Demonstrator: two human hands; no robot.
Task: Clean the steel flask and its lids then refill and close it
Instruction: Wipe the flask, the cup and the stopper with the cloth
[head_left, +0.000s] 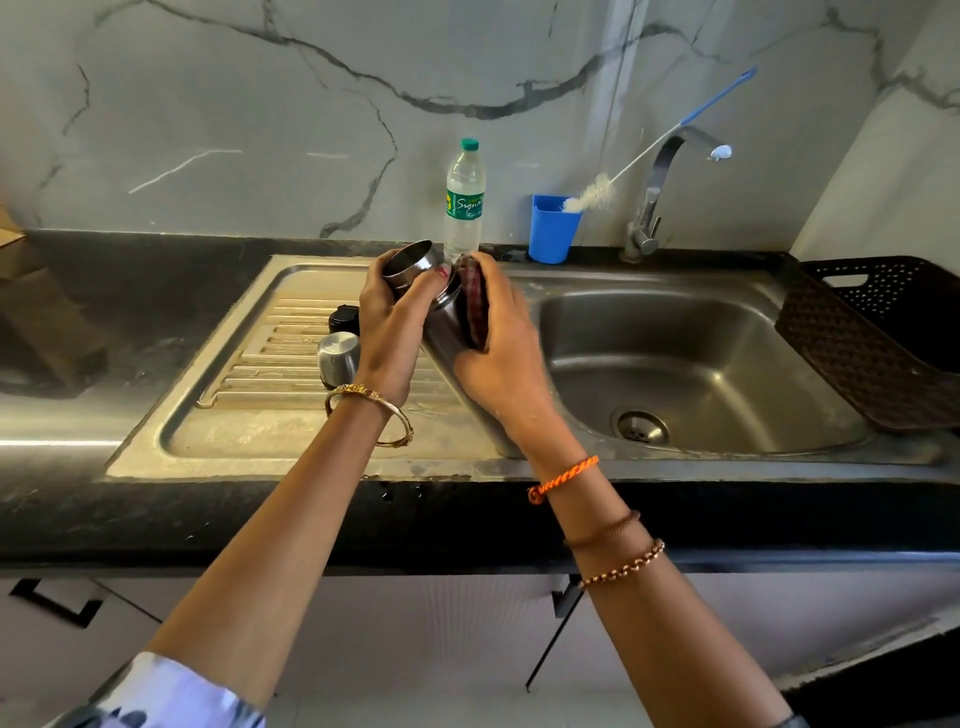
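Note:
I hold the steel flask (415, 267) tilted over the sink's drainboard, its open mouth pointing up and to the left. My left hand (392, 322) grips it near the neck. My right hand (501, 340) presses a dark red scrub pad (477, 301) against the flask's side, fingers curled round the pad. Two lids stand on the drainboard (260, 415) left of my hands: a steel cup lid (337, 358) turned upside down and a black inner lid (344, 318) behind it.
A plastic water bottle (464, 200) stands behind the flask. A blue cup (553, 228) holds a long bottle brush (589, 195) beside the tap (649, 208). The sink basin (701, 364) lies at right, a dark perforated basket (878, 332) at its far edge.

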